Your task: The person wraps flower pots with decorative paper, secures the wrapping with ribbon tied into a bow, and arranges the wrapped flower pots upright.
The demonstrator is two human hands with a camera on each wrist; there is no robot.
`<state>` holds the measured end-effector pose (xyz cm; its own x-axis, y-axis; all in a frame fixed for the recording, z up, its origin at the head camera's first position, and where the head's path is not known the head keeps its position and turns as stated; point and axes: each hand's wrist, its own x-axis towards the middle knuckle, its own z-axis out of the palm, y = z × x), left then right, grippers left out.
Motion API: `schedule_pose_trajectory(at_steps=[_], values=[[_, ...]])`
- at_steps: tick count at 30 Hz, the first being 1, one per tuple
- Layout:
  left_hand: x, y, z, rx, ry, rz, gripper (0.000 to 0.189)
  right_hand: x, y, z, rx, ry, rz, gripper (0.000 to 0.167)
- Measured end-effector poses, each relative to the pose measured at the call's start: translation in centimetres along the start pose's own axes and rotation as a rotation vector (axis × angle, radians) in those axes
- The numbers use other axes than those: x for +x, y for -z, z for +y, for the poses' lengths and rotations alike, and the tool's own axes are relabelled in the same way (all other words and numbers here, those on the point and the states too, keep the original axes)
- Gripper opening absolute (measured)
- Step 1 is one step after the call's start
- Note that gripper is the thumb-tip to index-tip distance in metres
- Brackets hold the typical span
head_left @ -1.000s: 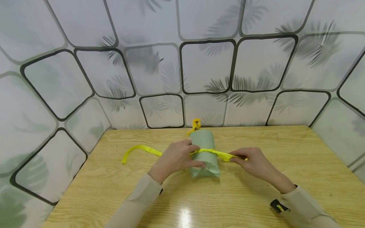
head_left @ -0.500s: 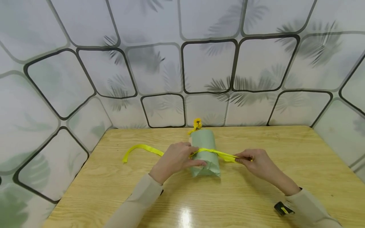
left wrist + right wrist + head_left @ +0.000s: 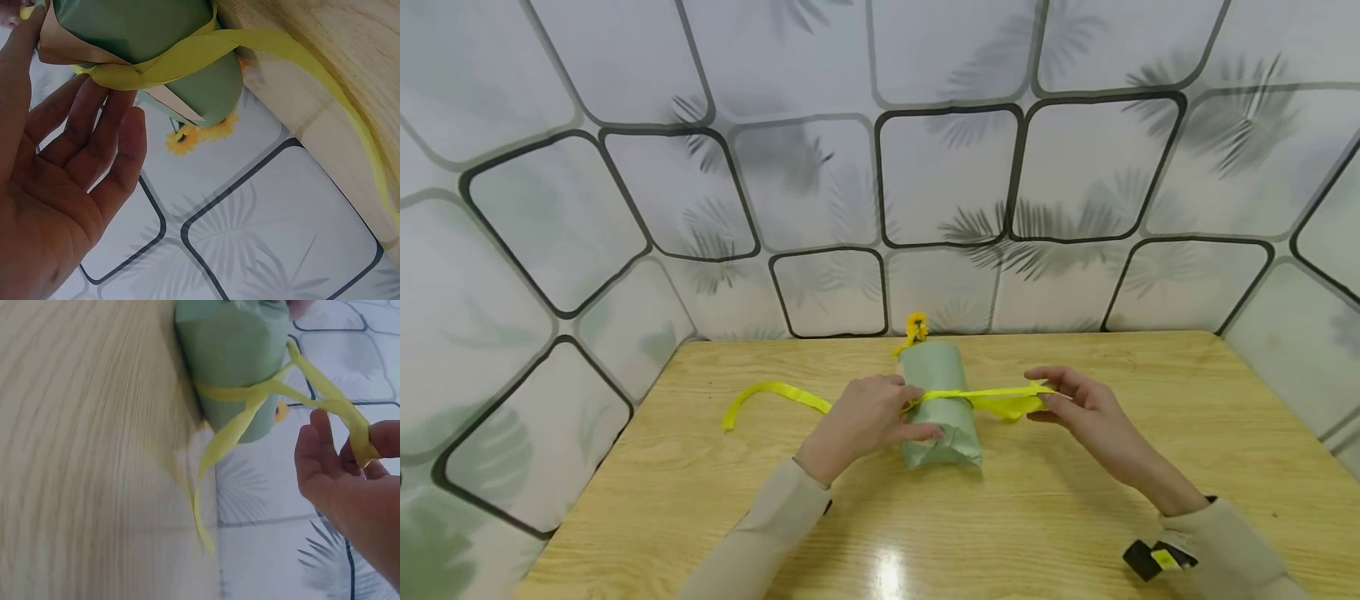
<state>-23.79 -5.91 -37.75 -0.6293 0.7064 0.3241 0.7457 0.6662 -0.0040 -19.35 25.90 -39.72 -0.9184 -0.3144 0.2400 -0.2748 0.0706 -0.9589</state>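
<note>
A bouquet (image 3: 932, 367) wrapped in pale green paper lies on the table, its yellow flowers (image 3: 916, 327) showing past the far end. A yellow ribbon (image 3: 1000, 392) runs round its middle. My left hand (image 3: 865, 421) holds the bouquet from the left, index finger at the ribbon and thumb on the paper; in the left wrist view its other fingers (image 3: 115, 119) are bent beneath the ribbon. To the right, my right hand (image 3: 1093, 412) pinches a loop of ribbon (image 3: 359, 434) between thumb and fingers. One loose ribbon end (image 3: 206, 469) hangs beside the bouquet.
The other ribbon tail (image 3: 767, 387) curves over the wooden table (image 3: 820, 533) to the left of my left hand. A patterned wall covering (image 3: 947, 175) stands right behind the table's back edge. A small black device (image 3: 1153, 560) shows beneath my right sleeve.
My right hand has drawn away to the right, its fingers now more spread, and the ribbon stretches farther out and flatter. My left hand and the bouquet stay nearly in place.
</note>
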Motion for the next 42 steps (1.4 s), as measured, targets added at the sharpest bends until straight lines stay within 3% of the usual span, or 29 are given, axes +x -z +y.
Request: schedule_pose_trajectory(at_steps=[4, 11, 14, 20, 24, 29, 32, 35, 39, 42], values=[[0.0, 0.0, 0.0, 0.008, -0.002, 0.004, 0.052, 0.3, 0.1, 0.1, 0.314, -0.018, -0.055, 0.03], [-0.1, 0.1, -0.1, 0.011, -0.016, 0.008, 0.049, 0.4, 0.1, 0.0, 0.604, -0.11, -0.019, 0.033], [0.0, 0.1, -0.1, 0.014, -0.017, 0.005, 0.048, 0.4, 0.2, 0.1, 0.626, -0.127, -0.008, 0.033], [0.0, 0.1, 0.0, 0.012, -0.007, -0.007, 0.049, 0.2, 0.4, 0.4, 0.548, -0.154, 0.004, 0.03], [0.1, 0.1, 0.0, 0.009, 0.002, -0.018, 0.05, 0.1, 0.5, 0.8, 0.4, -0.171, 0.022, 0.027], [0.1, 0.1, 0.0, 0.004, 0.011, -0.028, 0.049, 0.2, 0.3, 1.0, -0.057, -0.245, 0.058, 0.042], [0.0, 0.1, 0.0, 0.001, 0.011, -0.025, 0.049, 0.3, 0.0, 1.1, -0.335, -0.287, 0.013, 0.058], [0.0, 0.2, 0.0, 0.0, 0.007, -0.02, 0.05, 0.3, -0.5, 1.2, -0.565, -0.223, -0.049, 0.063], [0.0, 0.2, 0.0, 0.0, 0.003, -0.015, 0.05, 0.2, -1.0, 1.2, -0.712, -0.109, -0.054, 0.056], [0.0, 0.2, 0.0, 0.004, 0.004, -0.016, 0.049, 0.1, -1.0, 1.1, -0.727, -0.113, -0.059, 0.059]])
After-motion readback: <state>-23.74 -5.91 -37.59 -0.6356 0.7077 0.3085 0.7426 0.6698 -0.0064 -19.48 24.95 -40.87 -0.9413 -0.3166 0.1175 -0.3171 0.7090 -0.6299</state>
